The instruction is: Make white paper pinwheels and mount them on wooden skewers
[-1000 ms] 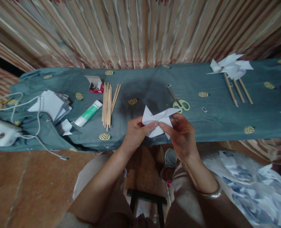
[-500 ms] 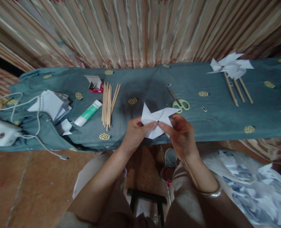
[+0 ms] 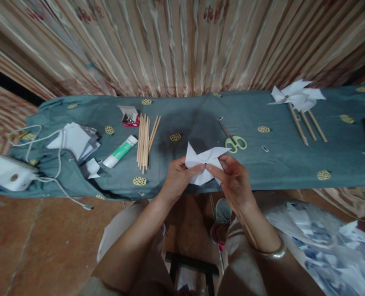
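A white folded paper pinwheel (image 3: 204,158) is held above the near edge of the table, its points spread out. My left hand (image 3: 178,179) pinches its left side with thumb and fingers closed on the paper. My right hand (image 3: 233,179) grips the right side, fingertips meeting the left ones at the paper's middle. A small dark spot shows at that middle point. A metal bangle (image 3: 273,253) sits on my right wrist.
The grey-blue cloth (image 3: 281,160) bears a bundle of wooden sticks (image 3: 144,139), a green-white glue tube (image 3: 121,151), a red pin box (image 3: 130,118), green-handled scissors (image 3: 233,139), loose white paper (image 3: 73,139), finished pinwheels on sticks (image 3: 298,100) and a white charger (image 3: 8,176).
The view has tilted down a little, so the table sits lower in frame. My hands keep their grip on the paper pinwheel, with only a slight turn of it.
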A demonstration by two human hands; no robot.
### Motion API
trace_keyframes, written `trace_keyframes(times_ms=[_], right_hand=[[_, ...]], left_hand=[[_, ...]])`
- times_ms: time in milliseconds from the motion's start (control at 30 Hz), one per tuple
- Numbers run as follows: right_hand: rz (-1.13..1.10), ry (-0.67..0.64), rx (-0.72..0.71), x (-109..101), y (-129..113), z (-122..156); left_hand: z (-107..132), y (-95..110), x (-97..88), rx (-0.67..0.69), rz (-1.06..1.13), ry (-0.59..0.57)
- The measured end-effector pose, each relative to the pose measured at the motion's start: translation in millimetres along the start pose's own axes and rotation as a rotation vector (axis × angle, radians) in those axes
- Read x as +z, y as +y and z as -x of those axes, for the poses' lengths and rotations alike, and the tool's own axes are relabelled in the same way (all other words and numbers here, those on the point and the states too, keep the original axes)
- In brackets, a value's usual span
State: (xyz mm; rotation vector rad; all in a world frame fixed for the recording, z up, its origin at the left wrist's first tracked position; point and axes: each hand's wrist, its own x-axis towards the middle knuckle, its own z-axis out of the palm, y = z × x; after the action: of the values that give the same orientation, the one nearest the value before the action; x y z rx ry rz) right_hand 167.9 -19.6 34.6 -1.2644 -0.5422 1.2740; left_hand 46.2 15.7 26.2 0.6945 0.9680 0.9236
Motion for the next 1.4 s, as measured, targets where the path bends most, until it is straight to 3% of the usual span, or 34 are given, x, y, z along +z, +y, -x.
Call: trace_keyframes(times_ms=[533, 800, 900, 1067, 1133, 1233, 1400], right_hand=[[0.022, -0.057, -0.028, 1, 6, -3], [0.005, -0.1, 0.055, 1, 3, -4], [-0.015, -0.064, 0.062, -1, 0, -9], [-0.087, 0.014, 0.066, -5, -6, -19], [-0.107, 0.023, 0.074, -6, -7, -23], [-0.106, -0.01, 0.085, -6, -8, -27], [-0.102, -0.023, 0.07, -9, -7, -32]], left_hand=[[2, 2, -8.2, -0.05, 0.02, -0.021], [0, 4, -9.3, -0.024, -0.064, -0.053], [-11, 18, -21.0, 0.128, -0.263, -0.05], [-46, 52, -68.7, 0.642, -1.051, 0.309], [-56, 59, -86.2, 0.658, -1.326, 0.382], [-64, 62, -98.6, 0.596, -1.569, 0.403], [-68, 62, -95.9, 0.528, -1.65, 0.428]])
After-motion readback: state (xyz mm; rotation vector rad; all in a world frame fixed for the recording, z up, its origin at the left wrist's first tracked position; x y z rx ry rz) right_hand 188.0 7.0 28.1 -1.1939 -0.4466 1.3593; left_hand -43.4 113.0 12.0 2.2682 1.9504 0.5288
